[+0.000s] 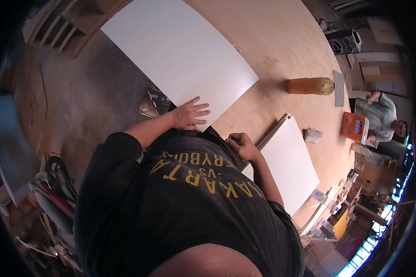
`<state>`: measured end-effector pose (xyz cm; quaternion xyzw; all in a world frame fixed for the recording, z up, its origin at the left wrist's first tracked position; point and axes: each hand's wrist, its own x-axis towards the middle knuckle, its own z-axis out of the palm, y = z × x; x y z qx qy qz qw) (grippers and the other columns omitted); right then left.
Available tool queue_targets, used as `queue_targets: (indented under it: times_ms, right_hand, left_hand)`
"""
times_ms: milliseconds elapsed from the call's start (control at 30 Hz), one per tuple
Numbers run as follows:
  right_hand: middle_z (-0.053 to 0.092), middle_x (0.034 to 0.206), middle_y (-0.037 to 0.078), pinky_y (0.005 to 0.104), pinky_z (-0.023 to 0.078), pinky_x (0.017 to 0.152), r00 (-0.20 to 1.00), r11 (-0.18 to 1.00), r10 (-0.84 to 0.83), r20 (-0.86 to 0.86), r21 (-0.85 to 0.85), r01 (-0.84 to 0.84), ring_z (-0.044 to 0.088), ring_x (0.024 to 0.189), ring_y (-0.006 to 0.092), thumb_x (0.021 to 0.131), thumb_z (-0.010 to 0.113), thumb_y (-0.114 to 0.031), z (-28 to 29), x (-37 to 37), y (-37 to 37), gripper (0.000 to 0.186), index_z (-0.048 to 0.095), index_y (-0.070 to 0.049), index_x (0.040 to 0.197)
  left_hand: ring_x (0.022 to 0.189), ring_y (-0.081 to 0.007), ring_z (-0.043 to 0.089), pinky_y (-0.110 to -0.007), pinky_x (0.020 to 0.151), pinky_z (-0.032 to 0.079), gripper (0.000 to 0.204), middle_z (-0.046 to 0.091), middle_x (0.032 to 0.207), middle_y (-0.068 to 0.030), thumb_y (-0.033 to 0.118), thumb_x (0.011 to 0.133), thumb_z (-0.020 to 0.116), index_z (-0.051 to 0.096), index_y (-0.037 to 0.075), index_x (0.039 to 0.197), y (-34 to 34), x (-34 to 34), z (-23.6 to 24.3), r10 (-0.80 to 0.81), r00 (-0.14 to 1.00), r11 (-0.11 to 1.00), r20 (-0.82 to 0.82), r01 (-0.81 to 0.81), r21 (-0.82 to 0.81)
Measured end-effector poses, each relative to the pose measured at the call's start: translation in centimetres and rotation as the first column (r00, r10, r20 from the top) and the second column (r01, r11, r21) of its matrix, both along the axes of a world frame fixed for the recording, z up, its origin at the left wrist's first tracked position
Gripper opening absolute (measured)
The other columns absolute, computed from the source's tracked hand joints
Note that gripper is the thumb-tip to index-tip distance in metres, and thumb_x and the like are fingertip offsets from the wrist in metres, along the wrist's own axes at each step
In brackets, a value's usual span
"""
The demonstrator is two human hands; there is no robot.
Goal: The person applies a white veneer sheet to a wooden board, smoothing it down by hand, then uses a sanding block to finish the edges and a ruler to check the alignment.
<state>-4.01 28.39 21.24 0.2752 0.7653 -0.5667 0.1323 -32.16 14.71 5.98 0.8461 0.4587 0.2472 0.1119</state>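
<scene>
A large white panel (180, 51) lies on the pale wooden table. My left hand (192, 115) rests on its near corner with fingers spread, and it grips nothing. My right hand (241, 145) is by the table edge close to my body, its fingers curled together. Whatever it may hold is too dark and small to make out. Beside my right forearm lies a stack of narrower white panels (289, 166).
On the table (272, 41) are an orange-brown bottle (309, 86), a grey strip (339, 87) and a small block (312, 135). A co-worker (380, 115) stands at the right beside an orange box (354, 127). A wooden shelf unit (62, 30) is at far left.
</scene>
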Motion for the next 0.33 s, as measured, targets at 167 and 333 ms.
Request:
queue_targets:
  times_ms: [167, 333]
  right_hand:
    - [0.050, 0.061, 0.000, 0.0322, 0.037, 0.054, 0.990, 0.983, -0.112, 0.089, -0.133, 0.123, 0.044, 0.059, 0.0094, 0.103, 0.062, -0.025, 4.2, -0.3, 0.8, 0.036, 0.059, -0.001, 0.076]
    - [0.052, 0.061, -0.001, 0.0307, 0.038, 0.054, 0.982, 0.953, -0.166, 0.089, -0.242, 0.183, 0.047, 0.058, 0.0091, 0.103, 0.062, -0.026, 9.6, 1.4, 3.6, 0.031, 0.065, -0.004, 0.081]
  left_hand:
    - [0.148, -0.0396, 0.042, -0.069, 0.121, 0.027, 0.048, 0.056, 0.149, -0.0134, 0.046, 0.086, 0.075, 0.070, 0.015, 0.122, -0.4, 0.3, -0.5, 0.008, 1.000, 0.998, -0.023, -0.006, 0.056]
    - [0.150, -0.0406, 0.039, -0.069, 0.122, 0.025, 0.048, 0.054, 0.153, -0.0140, 0.039, 0.086, 0.076, 0.067, 0.016, 0.127, -0.7, 0.0, -1.1, -0.032, 0.989, 0.997, -0.146, 0.043, 0.068]
